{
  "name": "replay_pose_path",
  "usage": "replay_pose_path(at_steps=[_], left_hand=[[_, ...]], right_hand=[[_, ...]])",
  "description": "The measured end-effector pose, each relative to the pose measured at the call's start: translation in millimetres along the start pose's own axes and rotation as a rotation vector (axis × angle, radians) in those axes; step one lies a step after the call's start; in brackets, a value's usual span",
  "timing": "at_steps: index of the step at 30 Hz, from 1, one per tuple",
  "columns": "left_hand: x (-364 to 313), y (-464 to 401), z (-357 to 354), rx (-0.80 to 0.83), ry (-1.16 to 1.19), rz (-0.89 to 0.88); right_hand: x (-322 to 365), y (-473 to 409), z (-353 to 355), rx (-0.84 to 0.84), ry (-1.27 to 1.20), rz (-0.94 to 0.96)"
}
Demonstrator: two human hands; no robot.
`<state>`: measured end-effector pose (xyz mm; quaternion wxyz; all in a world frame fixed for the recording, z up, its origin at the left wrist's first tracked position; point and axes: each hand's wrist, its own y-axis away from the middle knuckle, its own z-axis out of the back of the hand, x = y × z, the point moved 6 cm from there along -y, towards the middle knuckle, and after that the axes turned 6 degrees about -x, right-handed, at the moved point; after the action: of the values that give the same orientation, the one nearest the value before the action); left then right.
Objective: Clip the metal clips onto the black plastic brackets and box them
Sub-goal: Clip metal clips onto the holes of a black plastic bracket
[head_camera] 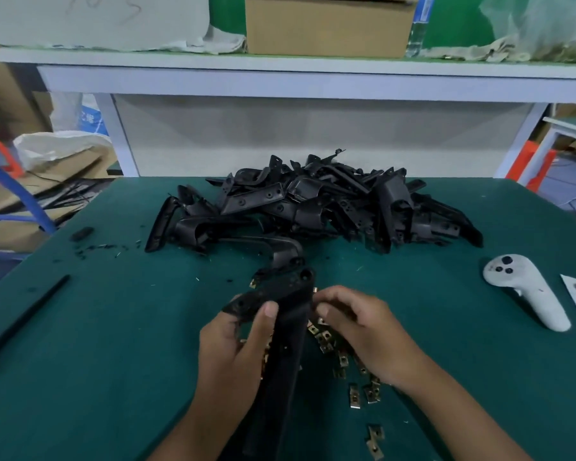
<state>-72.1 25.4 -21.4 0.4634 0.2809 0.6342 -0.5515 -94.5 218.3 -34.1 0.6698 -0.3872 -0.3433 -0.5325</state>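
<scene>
The left hand grips a long black plastic bracket around its middle, thumb pressed flat on the upper face, with the bracket's forked head pointing away toward the pile and its tail running back toward the person. The right hand has its fingers curled at the bracket's right edge, just below the head, pinching a small brass-coloured metal clip against that edge; the clip itself is mostly hidden by the fingertips, so how far it is seated cannot be told.

The bracket looks light and rigid, a moulded part that should not flex much under thumb pressure, so holding it mid-length as a steady brace seems sound. Its matte surface probably gives fair grip. The clips are tiny, springy and hard-edged, likely slippery between fingertips and easy to drop; they are best taken by their flat sides and pushed on squarely over the tab.

Loose metal clips lie scattered on the green bench mat under and beside the right wrist. A heap of unfinished brackets sits beyond the hands. A cardboard box stands on the shelf above, and a white handheld controller lies at the right.
</scene>
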Motion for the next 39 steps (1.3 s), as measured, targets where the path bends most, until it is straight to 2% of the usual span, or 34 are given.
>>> replay_pose_path(at_steps=[2, 4, 7, 11, 14, 16, 21, 24, 27, 32, 39], left_hand=[[5.7, -4.1, 4.3, -0.076, 0.112, 0.113], [18.4, -7.3, 6.5, -0.11, 0.235, 0.241], [31.7, -9.0, 5.2, -0.095, 0.276, 0.341], [35.0, -6.7, 0.7, -0.055, 0.279, 0.35], [33.5, -4.3, -3.9, -0.005, 0.257, 0.342], [28.5, -2.9, -7.8, 0.044, 0.248, 0.307], [22.5, 2.3, -16.1, 0.188, 0.249, 0.264], [20.8, 2.5, -15.5, 0.208, 0.251, 0.24], [16.4, 3.1, -16.6, 0.263, 0.216, 0.202], [15.6, 13.0, -27.5, 0.42, 0.191, 0.2], [18.7, 14.3, -29.5, 0.464, 0.127, 0.164]], right_hand=[[-4.6, 2.0, -1.0, 0.071, 0.396, 0.085], [-10.9, 4.1, -4.0, 0.142, 0.565, 0.111], [-9.1, 4.1, -4.4, 0.076, 0.578, 0.184], [-5.2, 2.5, -2.5, -0.021, 0.575, 0.227], [-5.5, 0.9, 3.7, -0.133, 0.444, 0.194], [-8.3, -0.7, 8.6, -0.189, 0.228, 0.106], [-10.1, -2.1, 6.4, -0.145, -0.418, -0.154], [-10.6, -3.8, 7.6, -0.174, -0.608, -0.215], [-7.4, -4.9, 8.9, -0.185, -0.713, -0.234], [-4.3, -2.4, 9.1, -0.142, -0.724, -0.241], [5.2, -0.6, 7.2, -0.012, -0.691, -0.205]])
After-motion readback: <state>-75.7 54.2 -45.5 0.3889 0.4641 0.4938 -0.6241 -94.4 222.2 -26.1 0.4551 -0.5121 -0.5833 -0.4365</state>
